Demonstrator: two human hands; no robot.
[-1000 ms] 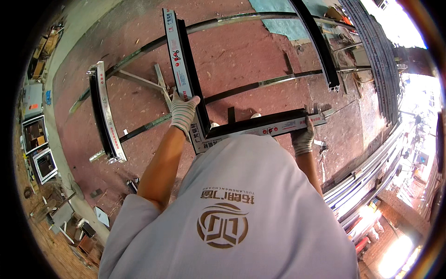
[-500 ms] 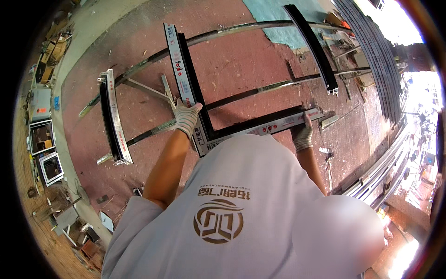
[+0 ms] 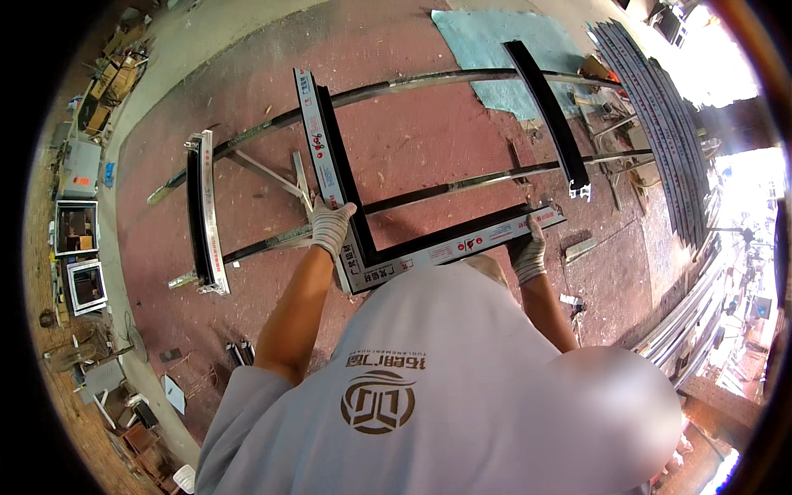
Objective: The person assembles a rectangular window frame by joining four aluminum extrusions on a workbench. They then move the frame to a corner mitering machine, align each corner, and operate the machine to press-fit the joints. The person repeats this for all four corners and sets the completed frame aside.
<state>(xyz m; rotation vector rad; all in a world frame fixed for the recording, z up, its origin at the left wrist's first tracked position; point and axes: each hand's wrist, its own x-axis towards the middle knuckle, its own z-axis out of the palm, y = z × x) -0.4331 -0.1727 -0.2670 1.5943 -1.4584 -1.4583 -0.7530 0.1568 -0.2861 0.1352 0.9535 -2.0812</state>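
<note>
Both my gloved hands hold an L-shaped window-frame piece (image 3: 469, 245), made of two black aluminium profiles with printed white film along their outer faces. My left hand (image 3: 332, 227) is closed around the left leg a little above the corner, thumb on top. Toward the free end of the leg running right, my right hand (image 3: 529, 252) grips the near edge; some of its fingers are hidden underneath. The left leg extends away from me over two long metal rails (image 3: 462, 186). A separate black profile (image 3: 196, 219) lies across the rails at left, and another black profile (image 3: 544, 107) crosses them at right.
Long grey profiles (image 3: 652, 124) are stacked at far right, with more pale lengths (image 3: 689, 318) at lower right. A teal sheet (image 3: 474, 41) lies on the red-brown floor (image 3: 223, 346). Small frames (image 3: 76, 229) and boxes line the left side.
The whole scene sits lower in the picture as the view has shifted. Both hands keep their hold on the L-shaped frame piece, which shows little movement against the rails.
</note>
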